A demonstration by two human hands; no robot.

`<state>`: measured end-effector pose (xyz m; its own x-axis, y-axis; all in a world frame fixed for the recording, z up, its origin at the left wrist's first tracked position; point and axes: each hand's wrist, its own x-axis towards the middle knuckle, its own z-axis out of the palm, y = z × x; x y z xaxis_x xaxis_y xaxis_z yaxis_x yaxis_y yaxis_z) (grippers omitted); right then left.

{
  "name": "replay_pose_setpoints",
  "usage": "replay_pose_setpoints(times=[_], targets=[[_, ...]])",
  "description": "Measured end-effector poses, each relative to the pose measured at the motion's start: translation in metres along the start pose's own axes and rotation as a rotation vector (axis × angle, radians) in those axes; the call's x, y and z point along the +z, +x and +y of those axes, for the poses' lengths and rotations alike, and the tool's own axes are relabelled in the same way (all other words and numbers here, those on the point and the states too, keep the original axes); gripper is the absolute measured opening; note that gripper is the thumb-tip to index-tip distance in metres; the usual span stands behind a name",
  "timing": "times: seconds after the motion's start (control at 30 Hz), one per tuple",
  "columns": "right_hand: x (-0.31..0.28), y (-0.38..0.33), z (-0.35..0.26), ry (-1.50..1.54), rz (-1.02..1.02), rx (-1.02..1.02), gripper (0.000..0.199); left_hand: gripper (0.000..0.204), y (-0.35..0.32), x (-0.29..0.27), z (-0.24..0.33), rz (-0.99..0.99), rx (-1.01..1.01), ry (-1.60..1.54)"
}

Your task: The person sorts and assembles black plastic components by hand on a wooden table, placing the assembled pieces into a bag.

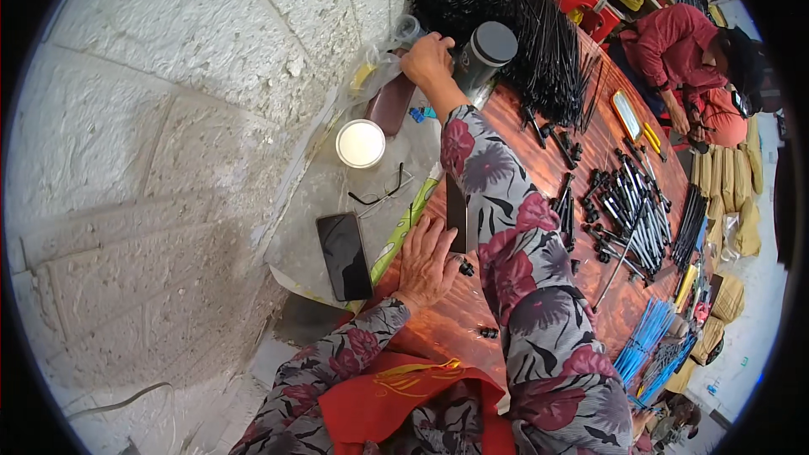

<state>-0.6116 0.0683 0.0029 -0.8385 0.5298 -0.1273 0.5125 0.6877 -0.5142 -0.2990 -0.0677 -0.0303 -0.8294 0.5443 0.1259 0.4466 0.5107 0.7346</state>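
My left hand [425, 268] lies nearly flat on the wood-grain table, fingers stretched out. Its fingertips are beside a dark flat bar [457, 217], partly covered by my right forearm. Across the table, my right hand [428, 59] reaches to the far side with its fingers curled down; whatever is under them is hidden. Close to it are a long brown case [391, 106], a clear plastic bag [362, 77] and a jar with a dark grey lid [495, 44]. A black smartphone [344, 257] and folded eyeglasses [377, 195] lie left of my hands.
A white-lidded round tub [361, 144] stands by the wall [202, 160]. Black rods [548, 42] are heaped at the back. Silver-and-black rod parts [636, 211] and blue sticks [645, 337] lie on the right. A person in a red top [674, 42] works across the table.
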Motion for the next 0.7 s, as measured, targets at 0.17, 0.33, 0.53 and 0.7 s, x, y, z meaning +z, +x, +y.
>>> replay_pose_setpoints(times=[0.17,0.33,0.53,0.7], targets=[[0.005,-0.014,0.006,0.029,0.024,-0.029,0.055,0.052,0.001,-0.006,0.001,0.006,-0.002,0.028],[0.012,-0.034,0.031,-0.038,0.025,-0.145,0.042,0.051,0.002,-0.004,0.003,0.001,0.009,0.042],[0.009,-0.057,0.040,-0.183,0.087,-0.292,0.026,0.052,-0.001,-0.004,0.004,0.006,0.021,0.058],[-0.041,-0.100,0.075,-0.064,0.263,-0.524,0.019,0.052,-0.001,0.008,0.008,0.017,0.027,0.059]])
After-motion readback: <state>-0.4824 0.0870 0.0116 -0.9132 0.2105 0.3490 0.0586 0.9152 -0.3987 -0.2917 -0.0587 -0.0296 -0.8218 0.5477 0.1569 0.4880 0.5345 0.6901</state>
